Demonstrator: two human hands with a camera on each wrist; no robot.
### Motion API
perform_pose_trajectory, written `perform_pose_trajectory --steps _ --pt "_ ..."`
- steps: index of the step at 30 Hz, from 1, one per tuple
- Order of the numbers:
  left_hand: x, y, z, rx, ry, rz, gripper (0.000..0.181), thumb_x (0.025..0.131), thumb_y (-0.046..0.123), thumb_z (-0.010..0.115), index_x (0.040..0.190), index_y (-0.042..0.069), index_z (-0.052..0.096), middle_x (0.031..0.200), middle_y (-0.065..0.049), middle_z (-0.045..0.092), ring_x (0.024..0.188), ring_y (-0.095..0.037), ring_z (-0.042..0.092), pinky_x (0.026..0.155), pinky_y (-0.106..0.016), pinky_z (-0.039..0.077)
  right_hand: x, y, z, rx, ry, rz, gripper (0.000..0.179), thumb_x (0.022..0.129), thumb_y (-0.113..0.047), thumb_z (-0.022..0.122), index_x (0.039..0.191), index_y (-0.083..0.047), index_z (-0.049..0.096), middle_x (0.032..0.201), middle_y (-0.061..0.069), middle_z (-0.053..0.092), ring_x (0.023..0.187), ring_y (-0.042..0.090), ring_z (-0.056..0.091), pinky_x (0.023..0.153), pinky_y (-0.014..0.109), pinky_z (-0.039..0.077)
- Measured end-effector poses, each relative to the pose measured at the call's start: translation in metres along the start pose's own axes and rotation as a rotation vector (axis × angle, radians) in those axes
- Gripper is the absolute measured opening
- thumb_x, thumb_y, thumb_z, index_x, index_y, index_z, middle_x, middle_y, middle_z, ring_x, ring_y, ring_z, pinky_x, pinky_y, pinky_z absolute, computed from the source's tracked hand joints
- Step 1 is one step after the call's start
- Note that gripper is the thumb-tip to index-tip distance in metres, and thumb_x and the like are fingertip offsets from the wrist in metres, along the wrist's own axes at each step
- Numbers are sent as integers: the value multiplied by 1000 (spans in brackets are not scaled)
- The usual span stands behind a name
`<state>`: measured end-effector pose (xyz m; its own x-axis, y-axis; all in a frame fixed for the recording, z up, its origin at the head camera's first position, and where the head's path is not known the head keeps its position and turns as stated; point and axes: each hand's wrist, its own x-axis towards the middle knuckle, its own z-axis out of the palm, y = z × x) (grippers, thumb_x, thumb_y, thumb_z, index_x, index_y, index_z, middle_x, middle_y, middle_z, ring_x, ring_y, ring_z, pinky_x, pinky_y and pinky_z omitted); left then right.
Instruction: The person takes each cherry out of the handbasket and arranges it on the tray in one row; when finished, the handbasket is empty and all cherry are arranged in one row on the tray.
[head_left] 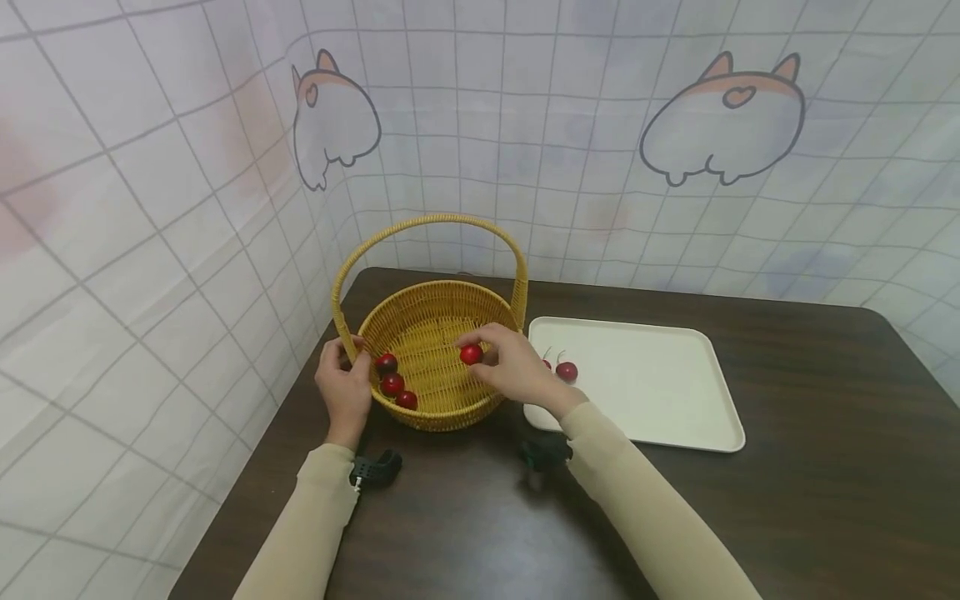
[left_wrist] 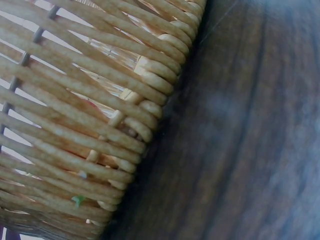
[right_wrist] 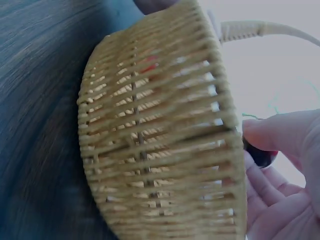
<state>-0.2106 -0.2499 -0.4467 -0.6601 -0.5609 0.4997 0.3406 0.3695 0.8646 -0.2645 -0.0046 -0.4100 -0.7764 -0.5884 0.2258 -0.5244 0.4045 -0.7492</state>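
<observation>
A yellow wicker basket with a tall arched handle stands on the table. My left hand grips its left rim, by the foot of the handle. Over the basket's right part, my right hand pinches a red cherry between thumb and fingers. The same dark cherry shows beside the rim in the right wrist view. Three cherries lie inside the basket along its left wall. In the left wrist view, woven basket side fills the left part and the hand is out of sight.
Right of the basket lies a white rectangular tray. On its left end are a stemmed cherry and another partly hidden by my right hand. A patterned cloth hangs behind the dark wooden table and along its left side.
</observation>
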Motion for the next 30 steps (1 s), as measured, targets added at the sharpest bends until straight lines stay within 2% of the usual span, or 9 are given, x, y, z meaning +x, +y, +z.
perform_pose_trajectory --steps 7,11,15,16,22,25,30 --pt "1 -2 0 5 -2 7 17 86 -9 60 102 -10 62 100 -26 59 74 -7 55 63 -16 44 -20 10 -14 119 151 -10 36 86 -11 73 121 -12 65 108 2 62 82 16 63 67 30 54" --pt "1 -4 -1 0 6 10 16 85 -9 61 101 -10 63 99 -25 59 75 -6 55 63 -17 44 -30 19 -22 132 233 -8 37 86 -14 74 122 -13 63 112 2 61 83 18 65 68 32 55" --pt "1 -5 -2 1 7 14 17 85 -8 59 101 -10 63 97 -24 59 73 -6 54 62 -17 43 -40 34 -30 134 274 21 38 86 -14 74 122 -13 63 116 2 61 83 17 66 68 30 55" --pt "1 -5 -2 0 7 15 17 85 -8 59 101 -10 63 97 -24 59 73 -6 54 61 -17 43 -44 32 -33 132 282 38 37 86 -12 74 122 -12 63 116 4 61 83 20 67 68 31 55" --pt "1 -5 -2 -3 10 22 17 85 -8 59 101 -10 63 96 -24 59 70 -6 53 60 -17 42 -61 54 -47 126 326 143 38 85 -16 75 121 -10 63 113 9 62 87 27 67 70 32 54" --pt "1 -5 -2 -5 10 26 17 85 -8 59 101 -10 63 96 -23 59 70 -5 53 59 -17 42 -66 70 -51 93 359 189 38 85 -16 75 122 -11 63 114 8 62 89 25 66 71 30 54" --pt "0 -4 -2 0 1 17 17 85 -7 59 102 -10 63 96 -23 59 71 -5 53 60 -17 42 -76 87 -58 40 404 276 39 85 -14 74 123 -11 62 118 8 60 95 27 65 74 35 51"
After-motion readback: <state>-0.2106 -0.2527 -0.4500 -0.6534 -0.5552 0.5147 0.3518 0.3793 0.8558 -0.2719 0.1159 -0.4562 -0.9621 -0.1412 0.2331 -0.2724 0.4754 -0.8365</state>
